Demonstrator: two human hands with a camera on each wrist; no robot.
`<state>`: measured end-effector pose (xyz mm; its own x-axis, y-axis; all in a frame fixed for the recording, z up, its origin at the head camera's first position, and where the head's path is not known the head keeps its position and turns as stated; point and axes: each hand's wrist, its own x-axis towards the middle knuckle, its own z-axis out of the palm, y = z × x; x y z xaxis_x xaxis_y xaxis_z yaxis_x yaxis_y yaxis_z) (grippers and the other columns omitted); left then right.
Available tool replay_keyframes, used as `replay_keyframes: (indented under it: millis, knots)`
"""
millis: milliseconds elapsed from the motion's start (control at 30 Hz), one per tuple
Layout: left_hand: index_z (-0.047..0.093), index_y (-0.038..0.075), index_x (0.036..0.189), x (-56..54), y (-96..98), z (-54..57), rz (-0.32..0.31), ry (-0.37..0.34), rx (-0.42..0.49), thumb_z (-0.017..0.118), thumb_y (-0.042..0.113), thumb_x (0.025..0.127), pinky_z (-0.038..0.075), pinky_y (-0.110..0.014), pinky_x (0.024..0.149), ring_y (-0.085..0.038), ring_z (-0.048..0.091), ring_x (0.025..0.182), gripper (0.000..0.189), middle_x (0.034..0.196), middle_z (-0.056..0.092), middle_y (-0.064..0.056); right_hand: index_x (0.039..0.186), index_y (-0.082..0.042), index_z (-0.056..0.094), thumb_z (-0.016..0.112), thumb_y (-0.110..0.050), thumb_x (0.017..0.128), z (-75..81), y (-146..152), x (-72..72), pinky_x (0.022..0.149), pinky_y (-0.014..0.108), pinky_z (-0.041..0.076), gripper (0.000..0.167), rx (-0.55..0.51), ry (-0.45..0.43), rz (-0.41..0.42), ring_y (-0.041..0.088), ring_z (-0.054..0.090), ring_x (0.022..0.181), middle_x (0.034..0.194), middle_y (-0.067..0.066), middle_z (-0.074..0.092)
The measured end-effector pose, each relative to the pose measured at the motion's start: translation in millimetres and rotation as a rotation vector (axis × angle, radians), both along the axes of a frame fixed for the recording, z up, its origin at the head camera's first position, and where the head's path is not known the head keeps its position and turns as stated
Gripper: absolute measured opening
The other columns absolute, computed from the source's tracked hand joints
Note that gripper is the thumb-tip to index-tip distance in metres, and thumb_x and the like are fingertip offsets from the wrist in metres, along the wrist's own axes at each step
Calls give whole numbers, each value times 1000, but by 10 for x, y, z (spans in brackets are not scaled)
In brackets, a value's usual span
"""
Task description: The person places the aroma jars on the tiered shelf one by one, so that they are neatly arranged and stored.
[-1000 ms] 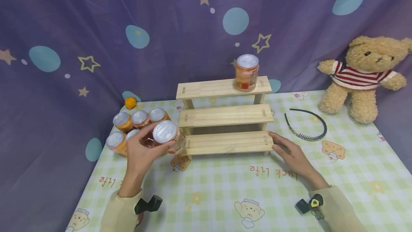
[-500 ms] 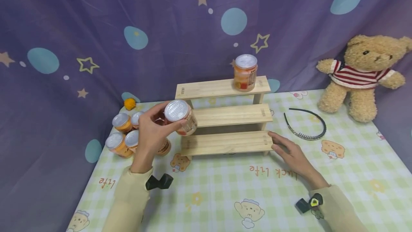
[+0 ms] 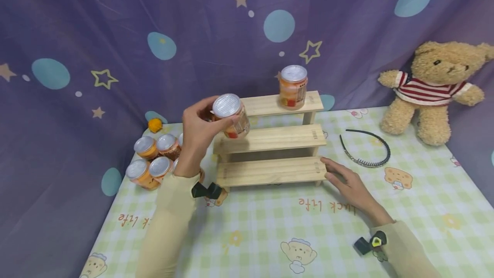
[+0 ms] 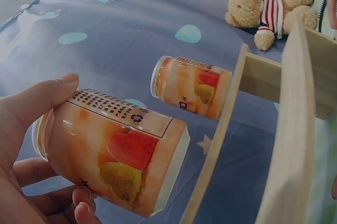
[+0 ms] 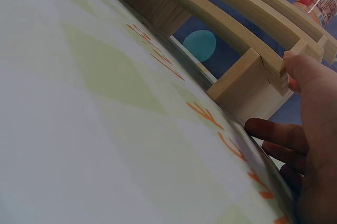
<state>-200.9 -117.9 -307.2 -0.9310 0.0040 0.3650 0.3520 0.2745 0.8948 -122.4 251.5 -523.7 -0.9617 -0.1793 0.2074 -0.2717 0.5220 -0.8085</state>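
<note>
My left hand [image 3: 197, 133] grips a jar [image 3: 233, 117] with a silver lid and an orange fruit label, thumb on one side and fingers on the other. It holds the jar raised over the left part of a three-step wooden shelf [image 3: 270, 171]; the jar looks tilted in the head view. Another such jar [image 3: 293, 90] stands upright at the right of the top step. My right hand [image 3: 354, 187] rests by the lower step's right end, a fingertip touching the board's corner [image 5: 279, 66] and the other fingers relaxed beneath.
Several more jars [image 3: 141, 174] stand grouped left of the shelf, partly behind my left arm. A yellow-orange ball [image 3: 155, 125] lies behind them. To the right are a black headband [image 3: 387, 149] and a teddy bear [image 3: 431, 91] against the purple curtain [image 3: 216, 25].
My left hand has lifted the jar from beside the lower step up and rightward to near the top step. My right hand stays at the shelf's end.
</note>
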Motion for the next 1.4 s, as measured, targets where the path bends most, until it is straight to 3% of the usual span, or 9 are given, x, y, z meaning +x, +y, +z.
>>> replay_keyframes:
  millis: [200,533,800,1133,1400]
  knots:
    - [75,14,115,-191,172,90,25,-12,-6,91,19,70,47,-21,64,-11,55,70,49,91,69,9,151,-30,44,56,-22,104,0,1,-1,105,3,27,49,10,-2,-10,-13,50,122,132,7,68]
    - [73,14,119,-418,423,109,40,-99,-10,91,24,70,52,-23,74,-11,62,83,53,98,70,1,151,-28,44,55,-21,104,2,-23,13,105,1,25,49,-10,-3,4,-15,49,122,134,8,67]
    - [72,16,121,-592,616,149,49,-145,-55,91,29,71,55,-29,82,-19,66,96,55,109,71,-7,151,-28,44,55,-20,104,7,-8,10,105,1,25,49,-18,4,7,-14,49,122,133,9,67]
    - [72,13,121,-736,722,84,74,-137,-100,92,32,70,55,-33,89,-20,67,100,58,112,72,-9,151,-26,45,55,-19,103,6,-15,3,105,0,26,49,-18,12,15,-13,50,122,132,9,68]
    - [71,13,122,-792,781,71,68,-150,-111,92,33,70,55,-36,92,-20,65,102,59,113,72,-9,151,-28,44,55,-21,104,12,-4,6,105,2,26,49,-1,2,7,-13,50,123,133,7,67]
